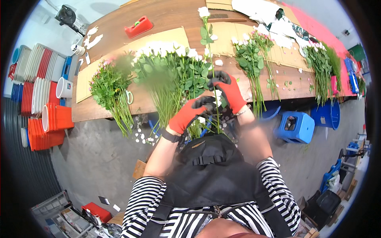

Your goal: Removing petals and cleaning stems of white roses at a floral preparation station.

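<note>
Both hands wear red gloves with black fingers. A single white rose [204,12] stands upright on a long stem in front of me. My right hand [227,87] has its fingers curled around that stem, below the upper leaves. Lower and to the left, my left hand [195,111] is bent close beside the stem; whether its fingers grip it is hard to tell. White roses [166,55] lie in a large bunch on the wooden table [175,15], left of the held stem. Green-handled scissors [129,97] rest by a bunch of pink flowers [104,74] farther left.
Cardboard sheets [160,38] and a red tape dispenser [138,27] lie on the table. More rose bunches [251,59] are to the right, their stems over the edge. A blue stool [296,127] and blue bucket [329,114] stand below. Orange crates [56,119] are stacked at left.
</note>
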Action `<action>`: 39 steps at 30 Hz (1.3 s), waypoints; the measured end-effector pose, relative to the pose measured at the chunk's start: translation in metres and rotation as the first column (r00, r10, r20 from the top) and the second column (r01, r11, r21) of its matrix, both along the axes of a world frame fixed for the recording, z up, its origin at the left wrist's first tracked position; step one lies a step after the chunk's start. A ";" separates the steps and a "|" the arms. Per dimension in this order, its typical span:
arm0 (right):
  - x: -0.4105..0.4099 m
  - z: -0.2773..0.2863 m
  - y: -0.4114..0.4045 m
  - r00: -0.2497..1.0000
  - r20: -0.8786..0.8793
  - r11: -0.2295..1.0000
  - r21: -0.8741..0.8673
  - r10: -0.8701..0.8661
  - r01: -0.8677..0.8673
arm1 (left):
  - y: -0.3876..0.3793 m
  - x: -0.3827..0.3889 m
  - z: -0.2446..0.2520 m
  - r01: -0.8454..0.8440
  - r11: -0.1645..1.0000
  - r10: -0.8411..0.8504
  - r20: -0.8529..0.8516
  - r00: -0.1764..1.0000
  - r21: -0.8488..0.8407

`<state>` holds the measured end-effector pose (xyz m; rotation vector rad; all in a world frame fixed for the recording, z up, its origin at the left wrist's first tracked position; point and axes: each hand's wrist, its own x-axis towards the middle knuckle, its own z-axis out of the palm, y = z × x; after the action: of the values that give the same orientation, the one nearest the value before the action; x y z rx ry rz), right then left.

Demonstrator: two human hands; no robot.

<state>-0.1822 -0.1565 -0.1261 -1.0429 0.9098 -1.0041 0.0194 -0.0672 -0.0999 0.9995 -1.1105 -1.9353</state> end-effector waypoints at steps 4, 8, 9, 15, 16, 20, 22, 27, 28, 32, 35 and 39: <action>-0.011 0.011 0.027 0.989 -0.047 0.987 -0.083 0.137 -0.141 | -0.017 0.032 0.007 -0.489 0.867 0.483 -0.079 0.872 -0.094; -0.026 0.003 0.071 0.979 -0.088 0.983 -0.018 0.182 -0.184 | -0.036 0.060 0.033 -0.646 0.734 0.585 -0.288 0.758 -0.209; -0.031 -0.001 0.081 0.969 -0.137 0.978 -0.012 0.204 -0.207 | -0.038 0.061 0.045 -0.671 0.717 0.628 -0.241 0.740 -0.191; -0.024 0.009 0.123 0.814 -0.512 0.944 -0.018 0.276 -0.331 | -0.020 0.067 0.044 -0.665 0.743 0.650 -0.315 0.692 0.071; -0.024 0.009 0.126 0.746 -0.629 0.884 -0.197 0.218 -0.424 | -0.013 0.069 0.042 -0.661 0.747 0.652 -0.268 0.709 0.069; -0.032 0.006 0.142 0.730 -0.671 0.859 -0.290 0.132 -0.422 | 0.002 0.044 0.053 -0.643 0.766 0.626 -0.212 0.750 -0.011; -0.037 -0.021 0.136 0.860 -0.498 0.985 -0.058 0.113 -0.164 | 0.011 0.039 0.058 -0.673 0.739 0.665 -0.141 0.733 -0.016; 0.018 0.126 0.119 0.832 -0.491 0.790 -0.603 -0.259 -0.110 | 0.050 0.036 0.089 -0.648 0.762 0.648 0.035 0.761 -0.017; 0.023 0.135 0.123 0.878 -0.399 0.830 -0.557 -0.265 -0.003 | 0.047 0.019 0.083 -0.601 0.796 0.603 0.013 0.797 -0.070; 0.045 0.157 0.117 0.684 -0.528 0.592 -0.787 -0.503 -0.173 | 0.054 0.005 0.085 -0.509 0.808 0.550 0.068 0.833 -0.297; 0.049 0.139 0.119 0.748 -0.415 0.628 -0.778 -0.518 0.002 | 0.059 0.002 0.084 -0.475 0.788 0.574 0.188 0.797 -0.392; 0.058 0.148 0.127 0.935 -0.191 0.890 -0.410 -0.300 0.202 | 0.066 0.013 0.083 -0.490 0.745 0.605 0.148 0.782 -0.453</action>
<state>-0.1239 -0.0295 0.0222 -1.4328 1.1014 -1.3279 0.0322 -0.0007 -0.0173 1.2321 -1.1291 -1.0528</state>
